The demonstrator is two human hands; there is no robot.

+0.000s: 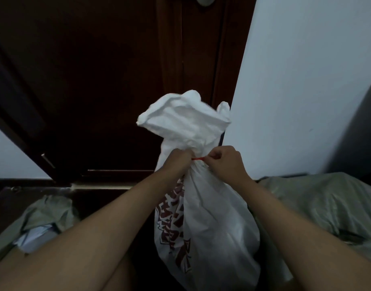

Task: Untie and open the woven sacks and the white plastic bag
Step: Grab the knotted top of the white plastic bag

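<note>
Two hands at gathered neck of white plastic bag (pixel 211 217), upright on floor between forearms. Left hand (pixel 176 159) grips neck; right hand (pixel 223 159) pinches thin red tie (pixel 198 158), apparently not yet off. Olive woven sack (pixel 44 215) at left looks already open, pale contents showing; another olive woven sack (pixel 327 200) at right, mouth unseen. Dark red lettering on bag, unreadable.

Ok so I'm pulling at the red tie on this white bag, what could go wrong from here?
1. Both the left hand and right hand grip close at the red tie; pulling its ends apart could tighten it rather than loosen it.
2. The white bag looks full and stands upright by its neck; once untied it may slump or tip.
3. Hard tugging could tear the thin plastic at the bunched neck.
</note>
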